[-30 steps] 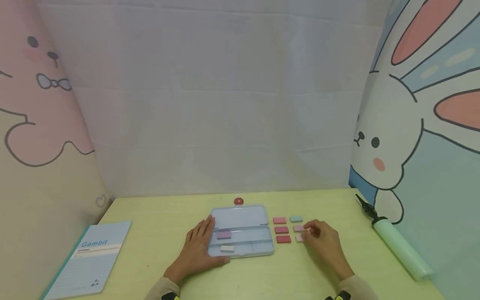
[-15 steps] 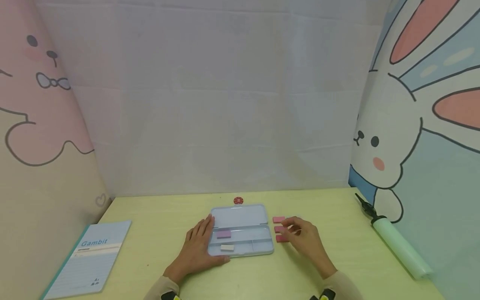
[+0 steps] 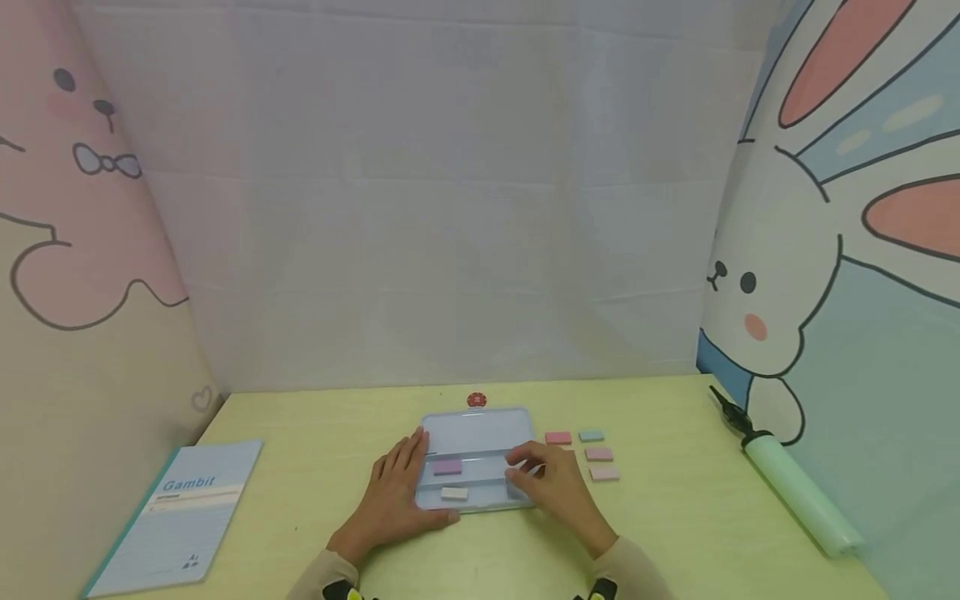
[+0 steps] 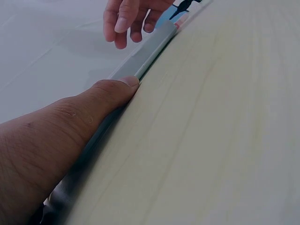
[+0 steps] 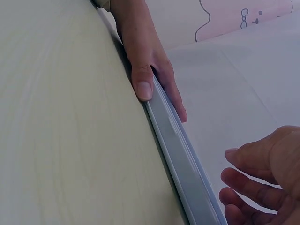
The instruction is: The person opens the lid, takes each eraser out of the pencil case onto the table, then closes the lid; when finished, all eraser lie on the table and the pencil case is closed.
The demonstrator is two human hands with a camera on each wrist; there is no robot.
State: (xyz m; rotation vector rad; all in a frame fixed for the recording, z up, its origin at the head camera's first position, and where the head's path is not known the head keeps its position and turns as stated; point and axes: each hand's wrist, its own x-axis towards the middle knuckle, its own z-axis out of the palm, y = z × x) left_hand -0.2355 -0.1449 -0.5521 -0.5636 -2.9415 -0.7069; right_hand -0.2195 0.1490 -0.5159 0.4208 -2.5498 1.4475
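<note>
Open pencil case (image 3: 478,433), lower centre, is touched by straight-fingered left hand (image 3: 393,502); right hand (image 3: 557,487) is poised above case's right side, grip can't be told.

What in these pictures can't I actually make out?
Head: part of the right end of the case, hidden by the right hand.
Head: whether that hand holds anything; it blocks the view itself.
Head: fine print on the notebook and markings on the red chip, too small.
Left wrist: the inside of the case, hidden by its side.
</note>
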